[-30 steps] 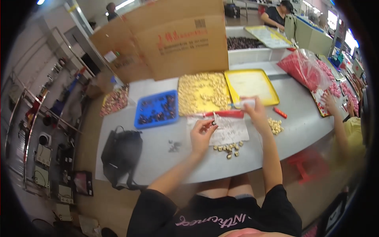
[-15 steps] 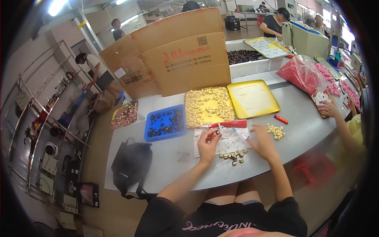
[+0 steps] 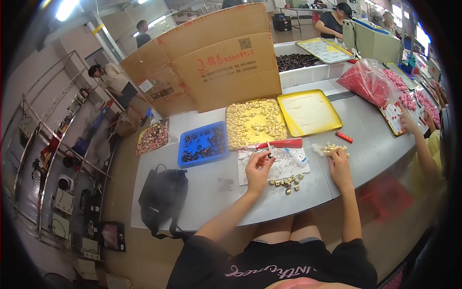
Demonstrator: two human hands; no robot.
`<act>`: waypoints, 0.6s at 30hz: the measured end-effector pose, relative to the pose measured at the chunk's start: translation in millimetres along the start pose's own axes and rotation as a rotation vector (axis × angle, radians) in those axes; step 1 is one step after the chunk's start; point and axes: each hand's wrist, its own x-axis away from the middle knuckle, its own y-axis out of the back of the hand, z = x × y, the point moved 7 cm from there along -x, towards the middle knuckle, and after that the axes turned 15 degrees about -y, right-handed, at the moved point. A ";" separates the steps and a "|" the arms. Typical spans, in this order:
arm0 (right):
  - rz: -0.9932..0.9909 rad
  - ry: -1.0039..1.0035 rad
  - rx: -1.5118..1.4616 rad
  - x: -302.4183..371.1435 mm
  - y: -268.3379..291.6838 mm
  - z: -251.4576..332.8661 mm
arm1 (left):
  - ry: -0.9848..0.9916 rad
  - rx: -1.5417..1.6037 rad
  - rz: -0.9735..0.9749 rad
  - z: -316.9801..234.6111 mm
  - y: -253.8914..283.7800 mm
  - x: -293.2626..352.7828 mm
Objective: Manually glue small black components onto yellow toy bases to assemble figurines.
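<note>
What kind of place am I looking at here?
Probably a factory or workshop where small parts are handled by hand: a yellow tray crowded with little pale pieces, a clear bag bulging with pink ones, and another person's hand at the same long worktable.

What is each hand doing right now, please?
Left hand: closed, fingers pinching a small dark piece.
Right hand: at the pale pieces; grip cannot be told.

Head view, perhaps tilted, down over hands [image 3: 258, 171].
</note>
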 end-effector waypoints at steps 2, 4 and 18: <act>-0.007 -0.017 -0.014 2.8 4.7 8.9 | -0.002 -0.001 0.005 1.0 0.2 2.2; -0.015 -0.035 -0.023 6.5 14.5 14.6 | -0.001 0.003 0.010 -0.2 0.4 2.6; -0.028 0.032 -0.052 -7.9 15.8 18.0 | -0.083 -0.082 0.108 -13.6 -11.2 -1.6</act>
